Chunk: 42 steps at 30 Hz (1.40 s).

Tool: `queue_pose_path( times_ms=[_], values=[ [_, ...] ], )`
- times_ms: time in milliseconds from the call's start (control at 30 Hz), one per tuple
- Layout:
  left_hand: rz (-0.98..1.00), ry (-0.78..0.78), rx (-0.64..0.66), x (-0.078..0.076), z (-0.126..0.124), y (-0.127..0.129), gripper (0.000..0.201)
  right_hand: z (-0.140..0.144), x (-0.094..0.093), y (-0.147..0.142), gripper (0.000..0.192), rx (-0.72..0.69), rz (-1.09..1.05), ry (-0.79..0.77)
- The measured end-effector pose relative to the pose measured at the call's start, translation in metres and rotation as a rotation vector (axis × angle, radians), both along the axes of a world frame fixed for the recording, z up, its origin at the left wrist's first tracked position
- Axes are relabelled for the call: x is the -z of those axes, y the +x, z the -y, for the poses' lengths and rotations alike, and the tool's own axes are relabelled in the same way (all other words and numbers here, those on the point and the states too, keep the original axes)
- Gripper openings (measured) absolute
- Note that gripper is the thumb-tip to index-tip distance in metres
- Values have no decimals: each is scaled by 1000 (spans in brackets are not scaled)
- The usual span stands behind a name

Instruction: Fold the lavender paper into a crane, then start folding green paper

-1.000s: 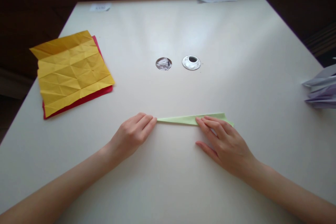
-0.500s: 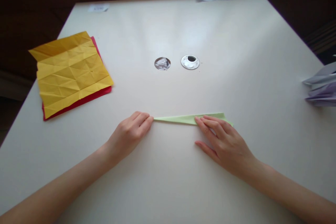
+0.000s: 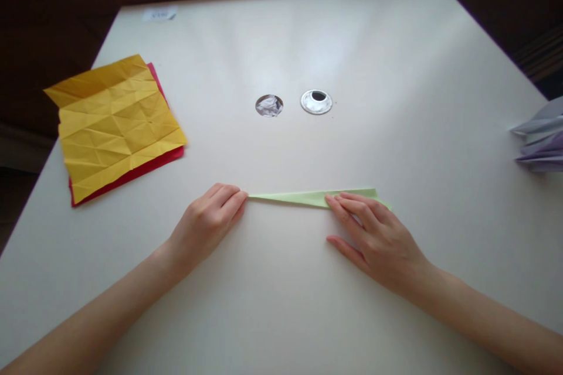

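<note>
A light green paper [image 3: 290,197], folded into a long narrow wedge, lies flat on the white table in front of me. Its thin left tip is under the closed fingers of my left hand [image 3: 213,214], which hide the very end. On the wider right part rest the fingertips of my right hand [image 3: 373,231], pressing it to the table from above. The thumb of that hand is spread away on the bare tabletop, apart from the paper. The paper's right end shows beyond the fingers.
Creased yellow paper [image 3: 118,117] lies over red paper [image 3: 152,165] at the left table edge. Two round holes sit mid-table, one with crumpled material [image 3: 269,106] inside, the other with a metal ring [image 3: 316,102]. Folded white and purple paper [image 3: 543,140] is at the right edge.
My left hand has slid a little to the left, so more of the green paper's thin end shows. The right hand stays in place on the paper. The view has shifted slightly.
</note>
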<state>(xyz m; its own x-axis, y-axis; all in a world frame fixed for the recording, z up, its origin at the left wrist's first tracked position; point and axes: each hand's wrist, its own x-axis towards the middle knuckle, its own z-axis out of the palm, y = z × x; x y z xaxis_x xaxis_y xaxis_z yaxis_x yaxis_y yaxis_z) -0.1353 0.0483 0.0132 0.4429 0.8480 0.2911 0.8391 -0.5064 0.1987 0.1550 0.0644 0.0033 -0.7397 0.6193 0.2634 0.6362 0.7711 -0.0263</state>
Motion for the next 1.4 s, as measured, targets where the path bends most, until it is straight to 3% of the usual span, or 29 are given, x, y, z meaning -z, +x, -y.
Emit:
queue_pose_path(
  times_ms=[200, 400, 667, 900, 1167, 1400],
  values=[
    [-6, 68, -102, 1, 2, -4, 10, 0, 0, 0, 51, -3, 0, 3],
    [-51, 162, 30, 2, 9, 14, 29, 0, 0, 0, 51, -2, 0, -2],
    [-217, 223, 21, 3, 15, 21, 34, 0, -1, 0, 52, 0, 5, 4],
    [-283, 211, -26, 1, 15, 23, 31, 0, -1, 0, 51, -2, 12, 7],
    [-473, 231, -55, -4, 21, 43, 30, 0, 0, -1, 51, 7, 18, 14],
    [-475, 192, -129, -3, 26, 47, 36, 0, -1, -1, 51, -3, 6, 17]
  ],
)
